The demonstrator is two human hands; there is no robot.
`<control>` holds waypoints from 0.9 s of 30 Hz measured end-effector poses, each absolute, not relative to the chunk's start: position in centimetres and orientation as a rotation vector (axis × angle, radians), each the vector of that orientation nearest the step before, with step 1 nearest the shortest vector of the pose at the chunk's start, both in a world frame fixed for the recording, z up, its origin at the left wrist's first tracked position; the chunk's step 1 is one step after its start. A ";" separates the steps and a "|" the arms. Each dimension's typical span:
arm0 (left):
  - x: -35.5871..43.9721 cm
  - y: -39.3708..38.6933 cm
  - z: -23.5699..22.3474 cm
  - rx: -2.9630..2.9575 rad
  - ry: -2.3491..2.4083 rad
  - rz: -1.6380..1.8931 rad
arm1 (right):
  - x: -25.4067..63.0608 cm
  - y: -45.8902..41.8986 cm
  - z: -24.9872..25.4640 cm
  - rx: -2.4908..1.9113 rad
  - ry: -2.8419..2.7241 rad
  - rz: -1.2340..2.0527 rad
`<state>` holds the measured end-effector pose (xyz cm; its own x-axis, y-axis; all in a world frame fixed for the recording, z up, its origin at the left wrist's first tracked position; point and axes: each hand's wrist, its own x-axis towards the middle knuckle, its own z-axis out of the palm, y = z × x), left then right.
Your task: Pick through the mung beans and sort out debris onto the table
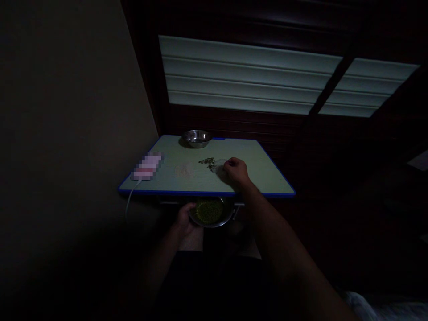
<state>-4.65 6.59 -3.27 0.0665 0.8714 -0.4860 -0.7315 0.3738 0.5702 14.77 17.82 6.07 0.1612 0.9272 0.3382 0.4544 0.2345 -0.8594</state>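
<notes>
Below the table's front edge, my left hand (186,218) grips the left rim of a metal bowl (214,225). Small green grains, like mung beans (209,210), cover its bottom. Over the table (167,185), my right hand (236,169) is closed with its fingertips pinched together; whatever they hold, if anything, is too small or hidden to name. Just left of these fingers lies a scattered heap of dark bits (207,162). A faint round mark or clear shape shows beside the hand, too dim to make out.
A second metal bowl (196,139) stands at the table's back edge. On the left lies a blurred-out phone-like device (147,167) with a white cable (129,200) hanging over the edge. A wall (83,89) borders the left, dark wood panelling the back.
</notes>
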 end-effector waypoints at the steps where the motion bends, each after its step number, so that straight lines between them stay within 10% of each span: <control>1: -4.7 6.6 -3.3 0.197 0.881 1.216 | 14.8 17.9 6.0 -1.387 -1.460 0.569; 27: -4.6 6.5 -3.1 0.221 0.917 1.202 | 14.9 17.8 5.9 -1.397 -1.433 0.510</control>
<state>-4.63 6.49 -3.09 0.0624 0.8689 -0.4910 -0.7029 0.3876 0.5964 14.86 17.84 5.92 0.2003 0.9096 0.3641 0.4748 0.2350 -0.8481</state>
